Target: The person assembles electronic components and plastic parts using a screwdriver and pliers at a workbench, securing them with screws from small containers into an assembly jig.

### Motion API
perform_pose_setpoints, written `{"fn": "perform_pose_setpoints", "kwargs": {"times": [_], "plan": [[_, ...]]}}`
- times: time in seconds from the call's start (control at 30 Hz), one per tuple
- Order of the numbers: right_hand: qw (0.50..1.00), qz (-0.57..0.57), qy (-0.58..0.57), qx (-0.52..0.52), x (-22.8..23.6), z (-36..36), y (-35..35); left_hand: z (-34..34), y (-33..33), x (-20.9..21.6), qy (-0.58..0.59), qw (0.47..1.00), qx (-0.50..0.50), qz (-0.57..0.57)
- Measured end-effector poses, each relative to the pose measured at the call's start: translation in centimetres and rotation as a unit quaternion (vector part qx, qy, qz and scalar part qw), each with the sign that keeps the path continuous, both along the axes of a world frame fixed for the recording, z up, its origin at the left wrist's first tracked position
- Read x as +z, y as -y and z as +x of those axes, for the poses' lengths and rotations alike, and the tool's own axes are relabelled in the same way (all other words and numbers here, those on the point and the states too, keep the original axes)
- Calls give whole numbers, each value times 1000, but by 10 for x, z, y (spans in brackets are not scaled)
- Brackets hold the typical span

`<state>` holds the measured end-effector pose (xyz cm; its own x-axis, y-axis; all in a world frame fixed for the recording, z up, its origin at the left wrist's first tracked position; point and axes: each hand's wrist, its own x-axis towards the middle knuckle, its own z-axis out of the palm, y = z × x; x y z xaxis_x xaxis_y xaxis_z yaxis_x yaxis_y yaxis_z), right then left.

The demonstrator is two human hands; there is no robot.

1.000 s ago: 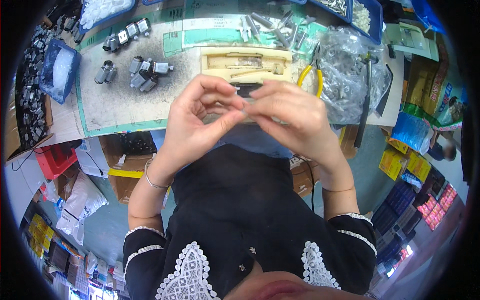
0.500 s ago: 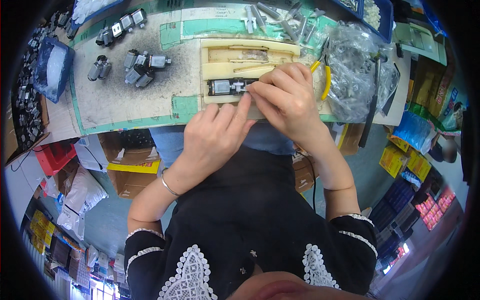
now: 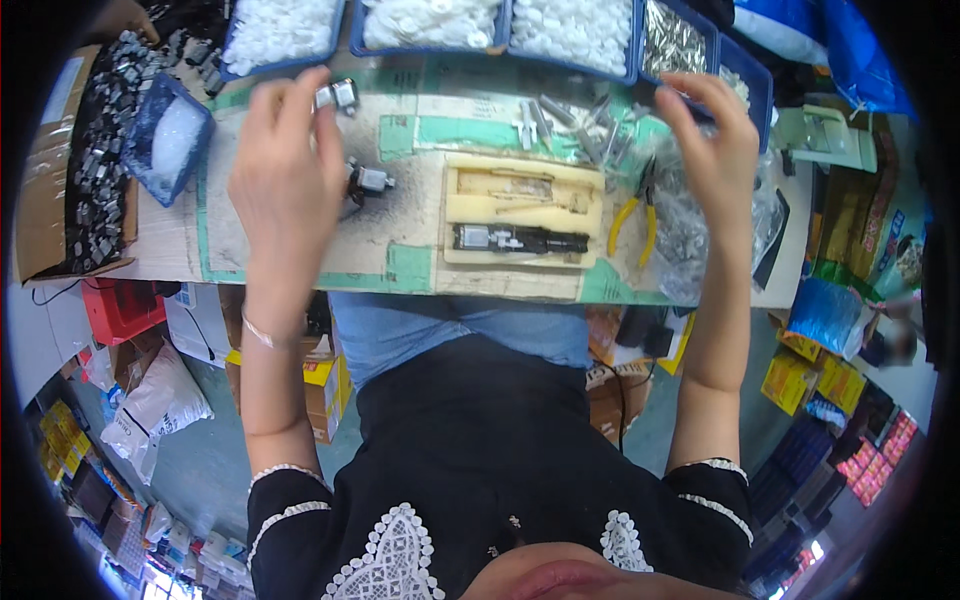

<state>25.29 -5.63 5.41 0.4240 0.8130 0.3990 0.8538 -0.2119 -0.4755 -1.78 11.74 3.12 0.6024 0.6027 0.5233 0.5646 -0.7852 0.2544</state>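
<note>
A cream fixture block point(image 3: 525, 207) lies on the worktable, and no hand touches it. In its near slot sits a long black housing point(image 3: 560, 241) with a small silver motor point(image 3: 474, 238) and a white part at its left end. My left hand point(image 3: 285, 175), smeared by motion, is raised over the left of the table, partly hiding some small motors point(image 3: 372, 180); whether it holds anything cannot be made out. My right hand point(image 3: 718, 150) reaches to the near edge of a blue tray of thin metal pins point(image 3: 675, 42), thumb and forefinger apart, nothing visible between them.
Blue trays of white plastic parts point(image 3: 430, 22) line the back. Yellow-handled pliers point(image 3: 633, 222), a clear plastic bag point(image 3: 680, 255) and grey plastic pieces point(image 3: 590, 135) lie right of and behind the fixture. A box of small motors point(image 3: 95, 160) stands at far left.
Both hands have left the fixture and moved apart, left hand up and leftward, right hand up and rightward. The housing stays in its slot, uncovered now. The whole view has shifted, showing more back trays.
</note>
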Motion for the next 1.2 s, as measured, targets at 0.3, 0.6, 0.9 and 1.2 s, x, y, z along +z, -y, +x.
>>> {"fn": "perform_pose_setpoints", "kwargs": {"times": [0.3,0.6,0.9,1.2], "plan": [[952,-156,259,-52,-24,58,-52,10,-56,-22,-74,996,-8,41],[971,-154,168,-78,-23,61,-51,15,-63,-26,-82,990,-79,78],[992,-14,89,-86,-23,55,-42,3,-52,-25,20,996,-85,-36],[982,56,-166,-66,-6,44,-21,-27,-82,-21,41,988,131,-75]]}}
